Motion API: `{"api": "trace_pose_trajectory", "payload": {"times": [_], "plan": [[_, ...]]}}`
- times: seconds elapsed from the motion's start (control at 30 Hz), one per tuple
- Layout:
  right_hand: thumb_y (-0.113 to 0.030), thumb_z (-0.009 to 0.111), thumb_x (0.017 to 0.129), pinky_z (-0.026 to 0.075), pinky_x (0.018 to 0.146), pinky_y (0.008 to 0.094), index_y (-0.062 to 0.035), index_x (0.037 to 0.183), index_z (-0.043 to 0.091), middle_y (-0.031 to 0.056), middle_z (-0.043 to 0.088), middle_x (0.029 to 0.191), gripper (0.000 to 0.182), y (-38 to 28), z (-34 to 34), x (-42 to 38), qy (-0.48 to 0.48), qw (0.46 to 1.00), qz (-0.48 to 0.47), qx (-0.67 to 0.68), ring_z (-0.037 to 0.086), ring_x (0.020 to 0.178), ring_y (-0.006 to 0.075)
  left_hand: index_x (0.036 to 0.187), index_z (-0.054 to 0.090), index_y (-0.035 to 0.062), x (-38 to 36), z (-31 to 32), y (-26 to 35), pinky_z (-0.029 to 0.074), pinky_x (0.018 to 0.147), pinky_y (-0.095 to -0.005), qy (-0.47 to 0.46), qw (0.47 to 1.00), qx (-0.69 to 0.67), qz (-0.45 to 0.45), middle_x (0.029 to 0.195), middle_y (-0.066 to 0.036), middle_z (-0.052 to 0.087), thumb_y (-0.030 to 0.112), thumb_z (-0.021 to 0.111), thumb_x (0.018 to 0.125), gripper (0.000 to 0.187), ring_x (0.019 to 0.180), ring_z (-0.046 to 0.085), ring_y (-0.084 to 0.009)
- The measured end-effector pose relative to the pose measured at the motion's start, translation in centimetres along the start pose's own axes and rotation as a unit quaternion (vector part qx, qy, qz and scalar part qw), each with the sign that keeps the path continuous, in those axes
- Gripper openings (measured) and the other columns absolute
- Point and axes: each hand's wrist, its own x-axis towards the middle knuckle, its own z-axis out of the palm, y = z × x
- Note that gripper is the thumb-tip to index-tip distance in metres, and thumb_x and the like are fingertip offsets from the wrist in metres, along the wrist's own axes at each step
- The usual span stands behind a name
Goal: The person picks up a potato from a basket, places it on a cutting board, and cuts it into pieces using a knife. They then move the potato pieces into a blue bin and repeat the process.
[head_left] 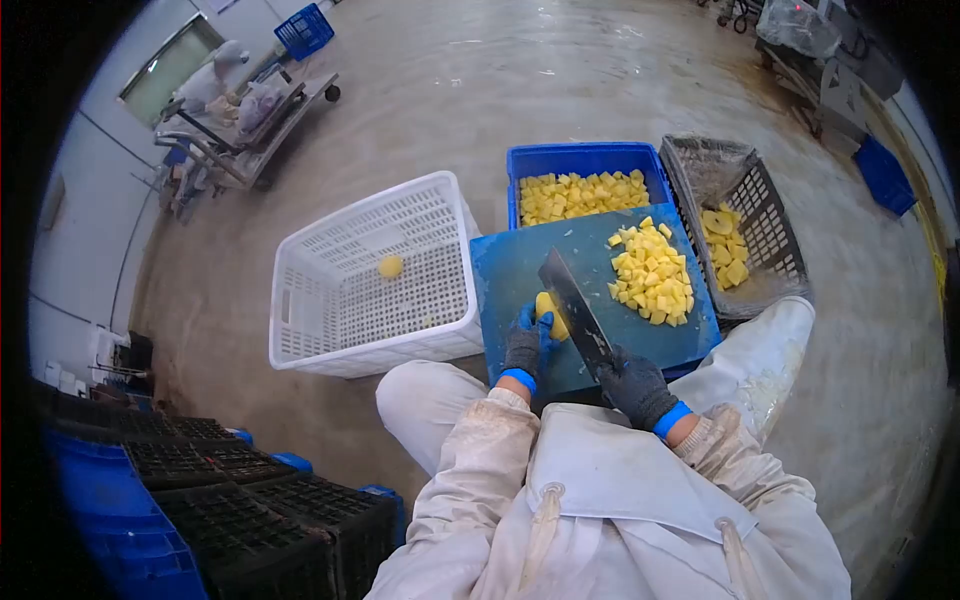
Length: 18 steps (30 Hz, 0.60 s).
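Observation:
My left hand point(527, 345), in a grey and blue glove, holds a peeled yellow potato point(552, 315) on the blue cutting board point(515, 265). My right hand point(635, 387), in a dark grey glove, grips the handle of a wide knife point(577, 310). The blade lies along the right side of the potato. A heap of diced yellow pieces point(652, 275) rests on the right part of the board. Behind the board, a blue crate point(585, 158) holds many more cubes.
Left of the board stands a white basket point(375, 340) with one yellow potato point(390, 266) inside. A lined black crate point(775, 220) at the right holds larger pieces. Dark crates point(275, 530) are at lower left. Carts stand farther back on both sides.

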Motion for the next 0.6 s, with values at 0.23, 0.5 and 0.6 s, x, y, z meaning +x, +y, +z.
{"api": "trace_pose_trajectory", "payload": {"times": [0.23, 0.5, 0.6], "plan": [[-0.032, 0.049, 0.087, 0.046, 0.063, 0.0498, -0.0023, 0.089, 0.058, 0.0236, 0.060, 0.074, 0.031, 0.0, 0.3, -0.5, 0.040, 0.999, -0.030, -0.003, 0.059, 0.072, 0.0408, 0.131, 0.038, 0.0070, -1.4, -0.2, 2.3, 0.052, 0.059, -0.0275, 0.020, 0.999, -0.033, -0.024, 0.109, -0.013, 0.058, 0.027, 0.057, 0.089, 0.051, 0.079, 0.060, -0.0180], [-0.033, 0.049, 0.087, 0.046, 0.063, 0.0490, -0.0030, 0.089, 0.058, 0.0226, 0.060, 0.071, 0.032, 0.4, 0.4, -0.3, 0.007, 1.000, -0.004, 0.012, 0.059, 0.071, 0.0409, 0.133, 0.037, 0.0061, -0.2, -0.2, 0.4, 0.052, 0.057, -0.0276, 0.022, 1.000, 0.003, -0.016, 0.112, -0.013, 0.057, 0.025, 0.056, 0.089, 0.052, 0.084, 0.059, -0.0176], [-0.033, 0.047, 0.087, 0.046, 0.065, 0.0488, -0.0027, 0.089, 0.058, 0.0231, 0.060, 0.074, 0.032, -0.1, -0.1, -0.2, -0.003, 1.000, -0.007, 0.029, 0.059, 0.072, 0.0407, 0.134, 0.036, 0.0054, -1.2, -0.7, 2.1, 0.053, 0.066, -0.0320, 0.011, 0.999, 0.033, 0.007, 0.115, -0.015, 0.056, 0.023, 0.056, 0.088, 0.052, 0.091, 0.059, -0.0224]]}}
